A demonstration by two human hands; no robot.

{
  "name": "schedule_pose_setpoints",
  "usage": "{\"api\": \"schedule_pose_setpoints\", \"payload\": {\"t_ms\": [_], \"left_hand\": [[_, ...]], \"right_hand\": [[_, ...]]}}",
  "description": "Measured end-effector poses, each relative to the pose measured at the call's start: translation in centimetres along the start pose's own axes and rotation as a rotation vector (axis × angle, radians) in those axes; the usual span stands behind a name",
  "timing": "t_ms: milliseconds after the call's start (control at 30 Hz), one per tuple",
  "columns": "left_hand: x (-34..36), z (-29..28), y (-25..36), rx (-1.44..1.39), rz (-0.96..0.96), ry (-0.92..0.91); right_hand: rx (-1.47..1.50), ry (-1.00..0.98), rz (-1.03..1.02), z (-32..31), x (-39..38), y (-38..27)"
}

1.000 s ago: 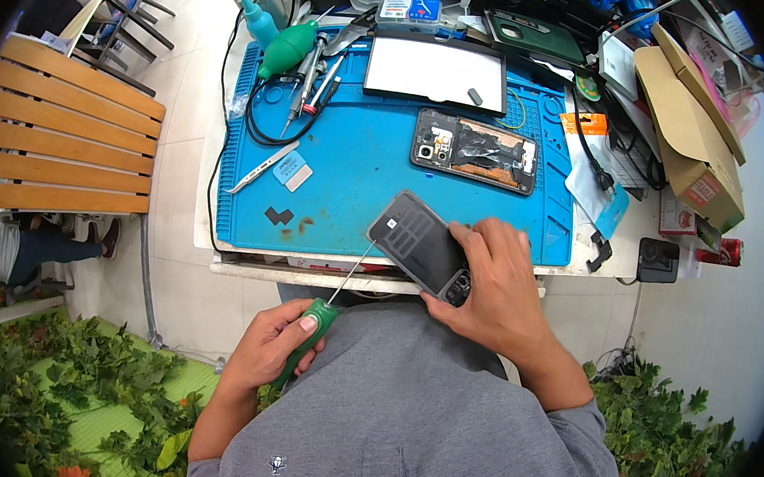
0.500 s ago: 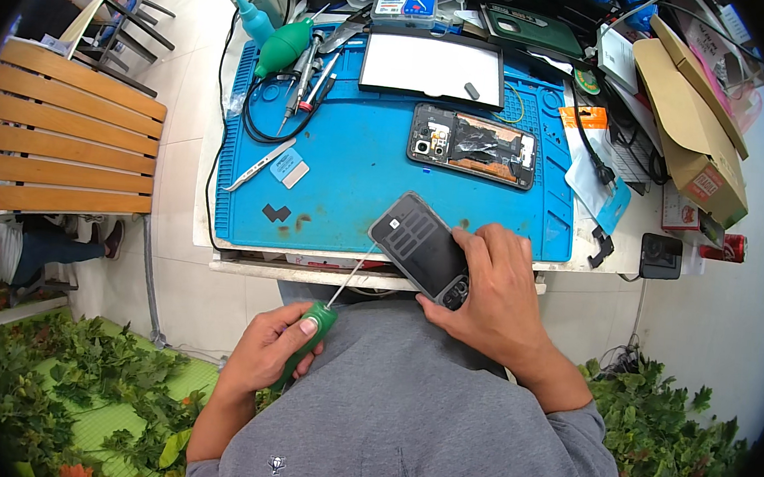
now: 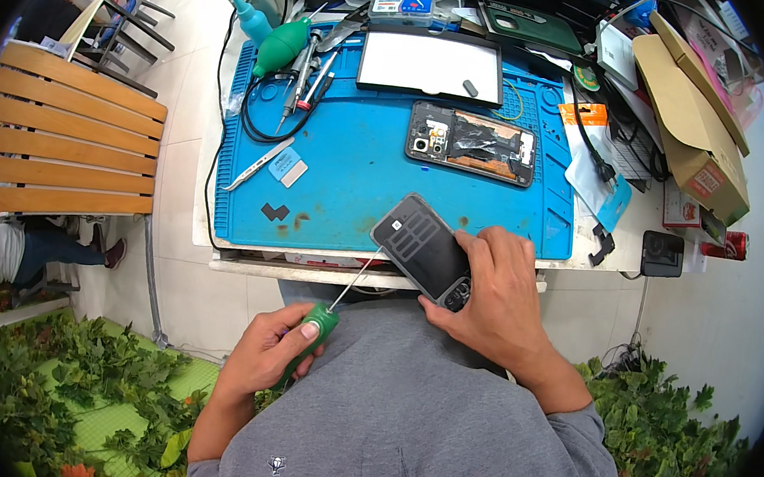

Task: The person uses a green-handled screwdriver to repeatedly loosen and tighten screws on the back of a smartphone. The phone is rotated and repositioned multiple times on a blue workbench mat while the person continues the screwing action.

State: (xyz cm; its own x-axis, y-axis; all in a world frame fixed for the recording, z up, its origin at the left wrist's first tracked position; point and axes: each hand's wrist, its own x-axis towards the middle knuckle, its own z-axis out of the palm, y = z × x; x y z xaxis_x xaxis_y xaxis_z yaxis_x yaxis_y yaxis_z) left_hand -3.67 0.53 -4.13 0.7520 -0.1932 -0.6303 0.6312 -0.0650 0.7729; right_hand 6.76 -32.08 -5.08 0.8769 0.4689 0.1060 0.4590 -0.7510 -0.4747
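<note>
My left hand (image 3: pixel 274 349) is closed around the green handle of a screwdriver (image 3: pixel 318 326). Its thin metal shaft points up and to the right, and the tip meets the lower left edge of a dark smartphone (image 3: pixel 413 241). My right hand (image 3: pixel 497 298) grips that smartphone at its near right end, with the thumb below and fingers on the upper edge. The smartphone is tilted, its face with pale rectangular blocks turned up, at the near edge of a blue work mat (image 3: pixel 342 180). An opened phone (image 3: pixel 470 144) with exposed inner parts lies farther back on the mat.
White-tipped tweezers (image 3: pixel 257 164), a small blue-and-white packet (image 3: pixel 289 169) and black pieces (image 3: pixel 274 213) lie at left. A green air blower (image 3: pixel 282 48) and pens stand behind them. A white pad (image 3: pixel 431 66) sits at the back; a cardboard box (image 3: pixel 691 129) is at right.
The screwdriver has shifted slightly to the right, its tip now a little farther along the smartphone's edge. Both hands keep their hold.
</note>
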Motion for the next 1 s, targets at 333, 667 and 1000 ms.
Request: {"api": "schedule_pose_setpoints", "payload": {"t_ms": [333, 667, 1000], "left_hand": [[0.55, 0.06, -0.06, -0.046, 0.005, 0.041], [0.55, -0.07, -0.06, -0.035, 0.008, 0.023], [0.8, -0.29, -0.65, -0.019, 0.032, 0.025]], "right_hand": [[0.003, -0.016, 0.004, -0.14, 0.01, 0.04], [0.011, -0.015, 0.001, -0.2, 0.0, 0.07], [0.017, -0.038, 0.006, -0.36, 0.01, 0.37]]}}
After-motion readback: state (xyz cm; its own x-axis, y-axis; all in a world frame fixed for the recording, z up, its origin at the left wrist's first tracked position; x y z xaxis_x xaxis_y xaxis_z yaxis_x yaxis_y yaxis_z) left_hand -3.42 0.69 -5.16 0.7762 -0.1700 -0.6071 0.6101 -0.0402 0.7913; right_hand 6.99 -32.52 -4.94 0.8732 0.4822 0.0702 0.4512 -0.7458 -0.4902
